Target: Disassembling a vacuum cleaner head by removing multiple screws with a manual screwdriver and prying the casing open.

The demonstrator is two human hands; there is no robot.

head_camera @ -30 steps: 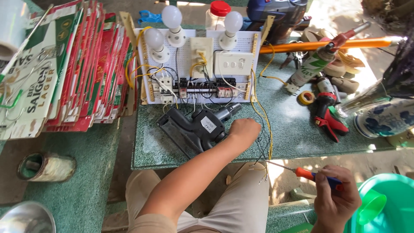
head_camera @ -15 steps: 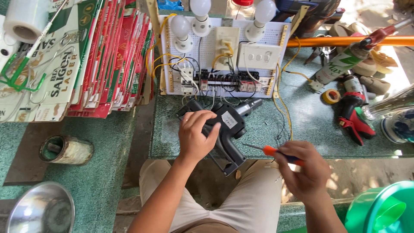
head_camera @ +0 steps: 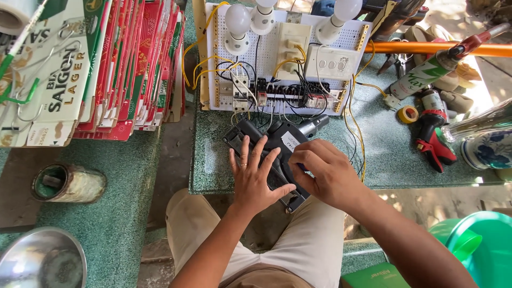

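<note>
Starting at the far left, a stack of flattened red and white cartons [head_camera: 114, 69] leaned in a row on the green speckled table [head_camera: 373, 160], with a roll of clear film [head_camera: 16, 16] at the far corner. Nearer to me on that side stood an open tin can [head_camera: 66, 184] on its side and, at the near left corner, a shiny metal bowl [head_camera: 40, 261]. Toward the middle, a white pegboard [head_camera: 277, 64] carried three bulbs, switches and a tangle of yellow and black wires. Just near of it lay the black power tool [head_camera: 274, 144] on the table's near edge, above my lap. My left hand [head_camera: 256, 178] lay flat on its body, fingers spread apart and pressing down, not curled around it. My right hand [head_camera: 325, 173] was touching the tool just beside the left, fingers drawn together at its middle; I could not tell whether they pinched something small there. To the right of the tool, yellow wires trailed down from the board. Farther right lay a roll of yellow tape [head_camera: 409, 113], a spray can [head_camera: 426, 77] under a long orange bar [head_camera: 442, 49], and a red and black cordless tool [head_camera: 434, 141]. A blue and white ceramic vase [head_camera: 488, 149] lay at the right edge, and a green plastic bucket [head_camera: 480, 250] stood at the near right.
</note>
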